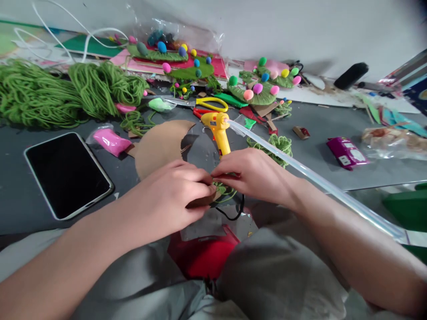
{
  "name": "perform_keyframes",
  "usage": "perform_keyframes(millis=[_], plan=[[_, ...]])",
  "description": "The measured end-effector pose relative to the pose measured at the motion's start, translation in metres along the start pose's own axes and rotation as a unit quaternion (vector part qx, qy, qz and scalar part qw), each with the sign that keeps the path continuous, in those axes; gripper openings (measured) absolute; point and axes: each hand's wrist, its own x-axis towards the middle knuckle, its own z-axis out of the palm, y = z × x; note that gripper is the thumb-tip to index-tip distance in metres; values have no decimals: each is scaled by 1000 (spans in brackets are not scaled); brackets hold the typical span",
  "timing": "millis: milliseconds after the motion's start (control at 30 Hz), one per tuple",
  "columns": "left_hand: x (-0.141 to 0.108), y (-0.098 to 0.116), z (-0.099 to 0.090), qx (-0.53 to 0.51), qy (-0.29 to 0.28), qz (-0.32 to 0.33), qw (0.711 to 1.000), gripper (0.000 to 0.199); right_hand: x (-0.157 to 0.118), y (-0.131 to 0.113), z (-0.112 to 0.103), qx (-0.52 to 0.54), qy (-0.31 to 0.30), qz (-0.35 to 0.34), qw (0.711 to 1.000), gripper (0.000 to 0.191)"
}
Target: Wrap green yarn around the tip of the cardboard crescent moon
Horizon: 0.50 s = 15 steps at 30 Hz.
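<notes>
From the head-worn camera: two bare hands meet at the near edge of a dark grey tabletop (310,171). The left hand (173,191) has its grip closed on a small brown cardboard piece (200,202), mostly hidden by the fingers. The right hand (253,175) has thumb and forefinger pinched on green yarn (225,193) — loops of it hang at the cardboard's edge, between the hands and just above the lap.

Just beyond the hands lies a yellow glue gun (216,129), with a long translucent stick (300,169) running from its back toward the lower right. Left of it sits a curved cardboard cutout (162,149), then a pink packet (111,140) and a black-screened device (68,173). Farther back are thick green yarn bundles (36,93), yellow-handled scissors (211,105) and green leaf-like shapes (263,95) dotted with colourful balls — a purple packet (347,152) lies at right.
</notes>
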Motion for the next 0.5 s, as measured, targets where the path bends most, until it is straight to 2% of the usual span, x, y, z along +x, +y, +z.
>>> perform_keyframes(millis=[100,233,400,500], plan=[[0,-1,5,14,-4,-12,1000,14,3,-11,-2,-49,-22,14,998,16],[-2,-5,5,49,23,-48,997,13,3,-19,-4,-74,-13,19,997,17],[-4,-7,5,42,109,-93,989,9,-5,-23,-4,-56,32,10,998,21],[-4,-3,1,74,167,-106,978,10,-12,-25,-4,-21,65,10,998,23]])
